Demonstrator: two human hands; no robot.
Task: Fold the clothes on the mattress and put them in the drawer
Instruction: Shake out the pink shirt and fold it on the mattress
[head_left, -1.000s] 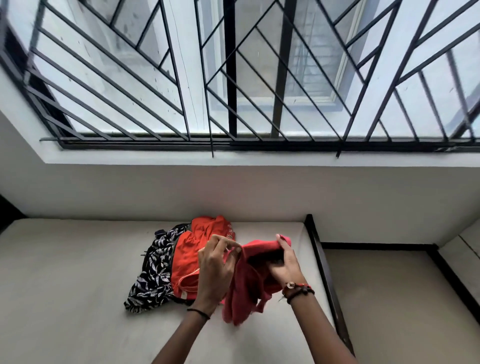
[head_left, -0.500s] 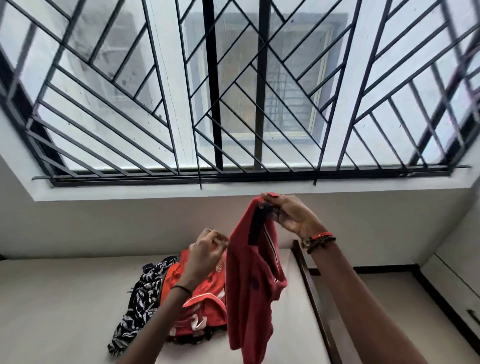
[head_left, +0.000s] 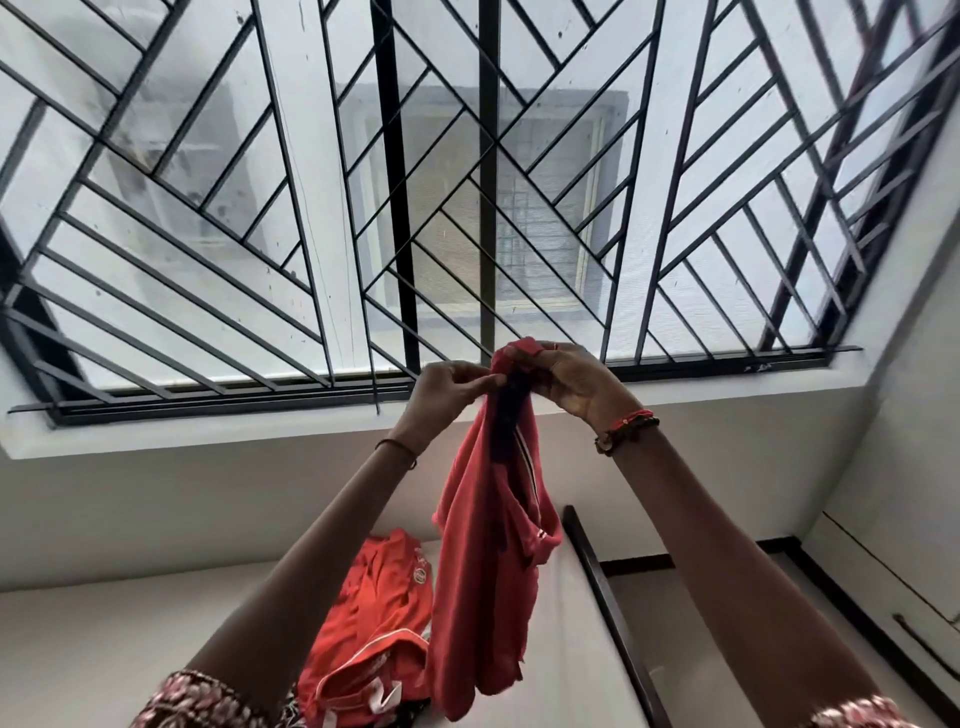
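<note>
While both arms reach up, left hand (head_left: 451, 391) and right hand (head_left: 574, 382) pinch closed on red garment (head_left: 485, 582), hanging above mattress (head_left: 104, 639).

Two bare forearms were in view. The left wrist carried one thin dark band (head_left: 397, 447), cord-like and plain. The right wrist carried a red thread bracelet (head_left: 631, 419) and, just below it, a dark beaded bracelet (head_left: 626, 434) with a small round metal charm at its lower end. Both sleeves ended above the elbow: the left sleeve (head_left: 200, 701) and right sleeve (head_left: 857, 716) showed a dark fabric with a pink and cream floral print.
</note>
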